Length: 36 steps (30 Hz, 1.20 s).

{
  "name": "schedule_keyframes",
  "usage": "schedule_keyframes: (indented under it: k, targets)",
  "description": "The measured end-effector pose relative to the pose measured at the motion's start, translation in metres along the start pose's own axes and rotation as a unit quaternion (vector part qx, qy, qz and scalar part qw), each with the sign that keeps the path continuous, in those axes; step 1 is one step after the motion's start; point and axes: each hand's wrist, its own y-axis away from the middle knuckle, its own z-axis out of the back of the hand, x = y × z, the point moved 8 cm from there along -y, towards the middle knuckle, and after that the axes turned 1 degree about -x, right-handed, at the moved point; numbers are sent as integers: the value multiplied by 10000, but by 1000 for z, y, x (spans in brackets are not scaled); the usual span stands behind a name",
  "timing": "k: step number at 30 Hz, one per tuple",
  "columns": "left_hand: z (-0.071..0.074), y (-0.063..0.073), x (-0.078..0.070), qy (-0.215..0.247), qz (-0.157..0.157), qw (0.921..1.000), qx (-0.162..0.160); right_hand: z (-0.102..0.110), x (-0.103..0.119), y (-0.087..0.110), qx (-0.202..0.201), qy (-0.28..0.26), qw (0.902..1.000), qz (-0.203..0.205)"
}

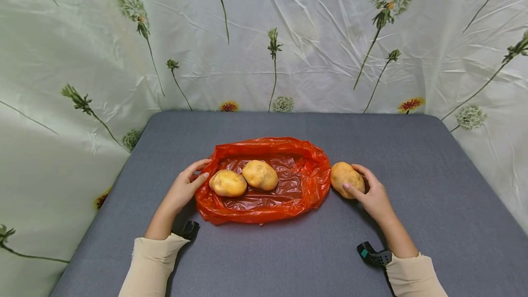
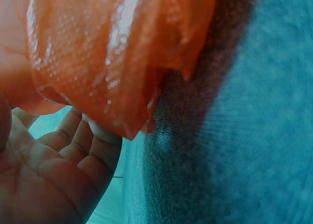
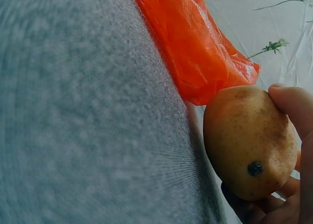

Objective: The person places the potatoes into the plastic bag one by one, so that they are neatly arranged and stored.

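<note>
A red plastic bag (image 1: 264, 215) lies spread wide on the table, its rim rolled up around the opening. Two potatoes (image 1: 228, 183) sit side by side in its left half. At the bag's left end, my left hand (image 1: 186, 187) holds the rim between thumb and fingers; in the left wrist view the bag covers the fingertips. To the right, just outside the rim, my right hand (image 1: 373, 194) grips a third potato (image 1: 345, 178), thumb on the near side and fingers behind. The right wrist view shows a dark spot on that potato (image 3: 239, 136).
Grey cloth covers the table (image 1: 272, 260). Behind and at the sides hangs a pale curtain (image 1: 313, 49) printed with dandelions and other flowers. Black wrist devices sit by the left cuff (image 1: 154, 260) and the right cuff (image 1: 414, 272).
</note>
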Motion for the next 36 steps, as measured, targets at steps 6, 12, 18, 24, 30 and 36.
schedule_keyframes:
  k: [6,12,18,24,30,36]
  targets:
    - [0,-1,2,77,39,10000,-9,5,23,2,-243,-96,9996,125]
    - [0,0,0,-2,-25,10000,-1,9,40,5,-476,-50,9987,192]
    - [0,1,-3,-11,-113,9999,-12,12,42,5,-732,-257,9966,260]
    - [1,0,0,-15,-48,10000,-23,16,48,5,-948,-318,9945,308]
    - [-1,4,-14,116,26,9999,10,17,54,5,-1072,-324,9930,379]
    - [-2,10,-31,126,-42,9999,50,18,59,5,-1159,-421,9914,441]
